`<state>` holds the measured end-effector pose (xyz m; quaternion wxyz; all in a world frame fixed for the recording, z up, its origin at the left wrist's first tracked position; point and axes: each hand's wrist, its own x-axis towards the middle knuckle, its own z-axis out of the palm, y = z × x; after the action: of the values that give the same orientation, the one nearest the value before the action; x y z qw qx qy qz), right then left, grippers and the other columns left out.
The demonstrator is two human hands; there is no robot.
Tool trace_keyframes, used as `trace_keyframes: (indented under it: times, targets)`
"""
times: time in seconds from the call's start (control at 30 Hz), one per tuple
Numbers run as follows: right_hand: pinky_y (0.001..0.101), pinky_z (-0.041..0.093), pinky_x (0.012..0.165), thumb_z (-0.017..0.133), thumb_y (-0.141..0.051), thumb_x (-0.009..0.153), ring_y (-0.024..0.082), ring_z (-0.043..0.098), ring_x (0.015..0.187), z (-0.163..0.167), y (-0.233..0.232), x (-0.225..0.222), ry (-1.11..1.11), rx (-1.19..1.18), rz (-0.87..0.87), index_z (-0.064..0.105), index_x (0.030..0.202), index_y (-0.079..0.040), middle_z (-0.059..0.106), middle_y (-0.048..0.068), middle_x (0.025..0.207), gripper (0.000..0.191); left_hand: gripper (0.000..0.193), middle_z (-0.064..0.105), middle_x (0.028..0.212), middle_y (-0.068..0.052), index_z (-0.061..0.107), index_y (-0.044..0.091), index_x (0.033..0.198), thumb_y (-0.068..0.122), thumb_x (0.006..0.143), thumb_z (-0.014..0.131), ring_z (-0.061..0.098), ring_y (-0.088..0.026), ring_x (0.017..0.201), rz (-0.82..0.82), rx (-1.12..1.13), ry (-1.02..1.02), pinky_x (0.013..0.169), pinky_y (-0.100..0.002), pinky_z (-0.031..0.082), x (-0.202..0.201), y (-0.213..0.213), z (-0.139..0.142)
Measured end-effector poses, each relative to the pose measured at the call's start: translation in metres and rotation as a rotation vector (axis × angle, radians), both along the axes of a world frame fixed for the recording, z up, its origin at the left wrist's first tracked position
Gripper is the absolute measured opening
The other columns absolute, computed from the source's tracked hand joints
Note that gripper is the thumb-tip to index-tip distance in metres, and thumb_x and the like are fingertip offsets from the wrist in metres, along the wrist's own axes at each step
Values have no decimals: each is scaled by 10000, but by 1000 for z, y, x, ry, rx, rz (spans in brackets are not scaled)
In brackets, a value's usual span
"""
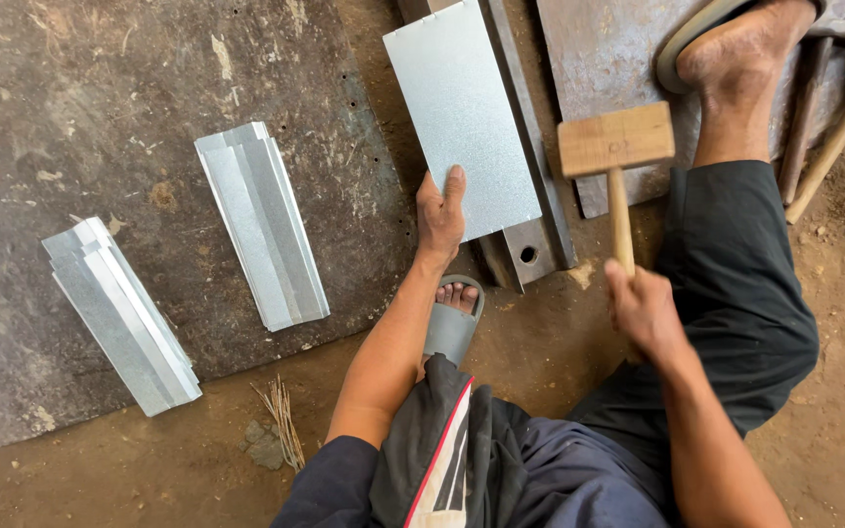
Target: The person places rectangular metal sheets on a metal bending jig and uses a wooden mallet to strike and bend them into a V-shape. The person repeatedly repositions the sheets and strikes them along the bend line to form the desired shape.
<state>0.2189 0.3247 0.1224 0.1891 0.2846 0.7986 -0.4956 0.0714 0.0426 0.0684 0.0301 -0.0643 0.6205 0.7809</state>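
Here the left hand [439,217] pins a metal sheet [462,117], the right hand [643,311] grips a wooden mallet [615,142], beside two folded stacks [262,223].

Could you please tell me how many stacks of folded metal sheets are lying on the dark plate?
2: one stack near the dark plate's lower left edge, the other stack nearer the left hand.
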Motion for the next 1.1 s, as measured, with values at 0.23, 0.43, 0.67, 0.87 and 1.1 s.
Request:
trace_keyframes:
  times: [0.23,0.43,0.67,0.87,1.1]
  targets:
    - [309,387,443,552,-300,1041,124,458,474,88,-67,49,-15,-32,52,618,835,4,500,39,542,373,495,624,996,11,569,-1,1240,459,1066,520,539,-73,900,15,-23,71,837,-294,474,1,-1,-7]
    - [315,454,571,483,-258,1100,172,517,586,112,-85,48,276,98,360,596,872,-23,539,55,689,347,514,513,770,-72,542,-64,1050,445,1123,547,408,-157,707,-17,-166,-86,663,-374,444,-3,-2,-20]
    - [471,471,584,502,-152,1069,308,576,599,90,-91,55,604,434,471,587,910,-2,594,173,719,234,482,632,991,-78,580,-40,1219,415,1070,518,559,-160,887,26,-68,33,821,-351,500,1,-4,-11]
    - [418,465,608,536,-209,1087,302,549,652,88,-87,56,252,286,390,608,886,-11,542,110,720,291,456,659,1073,-93,573,-55,1254,361,1080,508,591,-187,970,50,-135,129,888,-374,496,-3,-1,-2]
    - [396,445,601,544,-174,1092,248,517,605,90,-91,41,286,329,452,602,867,-1,496,63,715,290,473,645,1018,-64,579,-50,1239,384,1056,531,554,-166,920,55,-73,32,856,-361,490,1,-2,-1]
